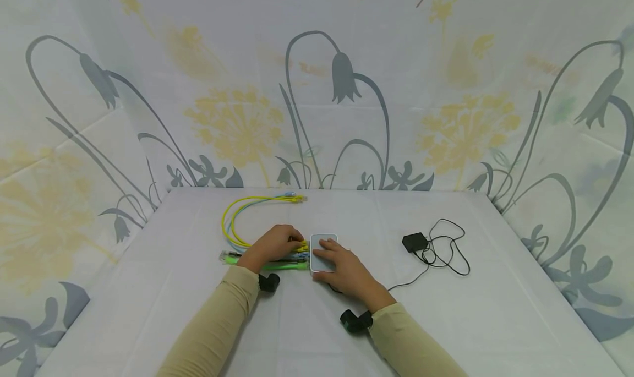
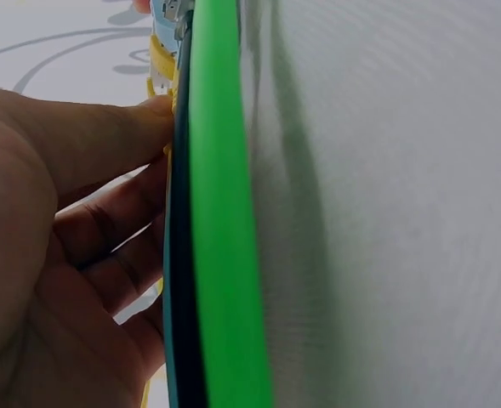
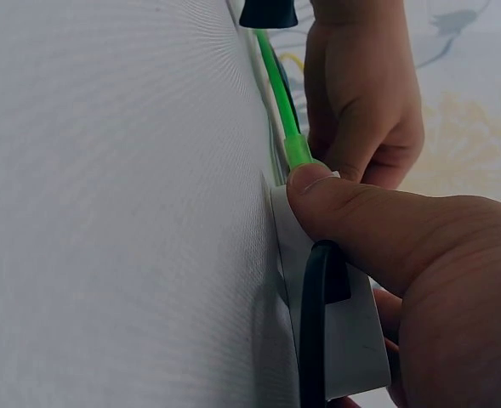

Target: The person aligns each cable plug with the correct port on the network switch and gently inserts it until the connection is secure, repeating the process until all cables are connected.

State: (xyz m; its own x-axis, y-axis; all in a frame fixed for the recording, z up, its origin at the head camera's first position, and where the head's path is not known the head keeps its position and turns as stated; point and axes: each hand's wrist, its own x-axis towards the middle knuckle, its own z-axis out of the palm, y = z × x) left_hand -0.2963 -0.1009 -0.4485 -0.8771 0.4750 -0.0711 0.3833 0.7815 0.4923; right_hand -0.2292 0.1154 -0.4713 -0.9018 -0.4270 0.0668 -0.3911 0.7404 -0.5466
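My left hand [image 1: 274, 247] is at the left side of a small white network box [image 1: 322, 265], its thumb and fingertips pinching the plug end of a yellow network cable [image 1: 222, 223]. In the left wrist view a green cable [image 2: 223, 204] and a black cable [image 2: 181, 255] run past the palm, partly hiding the fingers. My right hand [image 1: 349, 271] grips the box, thumb on the near edge and fingers over the top. A black power plug [image 3: 335, 274] sits in the box's near side. Light blue cable ends lie beside the yellow one, partly covered.
A black power adapter [image 1: 415, 242] lies to the right with its thin cord [image 1: 452, 250] in loose loops, the cord leading back toward the right hand. The yellow cable's other plug [image 1: 297, 199] lies farther back. Patterned cloth [image 1: 317, 146] rises behind the table.
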